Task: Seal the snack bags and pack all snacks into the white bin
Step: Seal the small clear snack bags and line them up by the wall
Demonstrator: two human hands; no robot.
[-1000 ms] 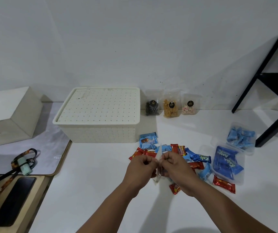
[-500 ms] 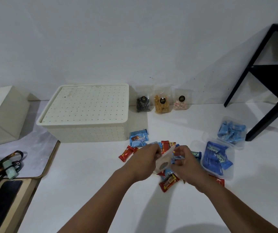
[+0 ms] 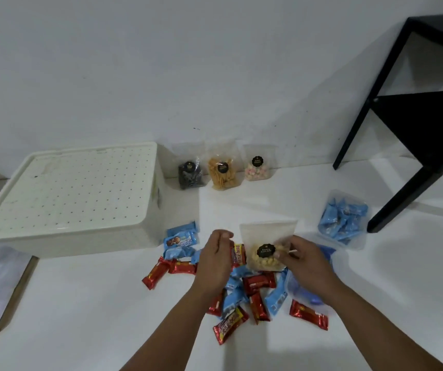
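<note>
My right hand [image 3: 304, 259] pinches a clear zip bag of pale round snacks [image 3: 264, 247] with a black label, held upright above the pile. My left hand [image 3: 215, 253] hovers just left of the bag, fingers loosely curled, holding nothing. Beneath both hands lies a heap of red and blue wrapped snacks [image 3: 241, 295]. The white bin [image 3: 73, 199], its perforated lid on, stands at the left. Three more clear snack bags lean against the wall: a dark one [image 3: 191, 174], an orange one [image 3: 223, 172] and a pink-white one [image 3: 257, 167].
Two clear bags of blue sweets lie at the right, one far [image 3: 345, 219] and one partly under my right forearm [image 3: 308, 290]. A black table frame [image 3: 408, 145] stands at the far right. A wooden board edge [image 3: 14, 295] runs along the left.
My left hand has let go of the snack bag. My right hand now holds it alone, turned label-forward and upright. The view has dipped and shifted right.
</note>
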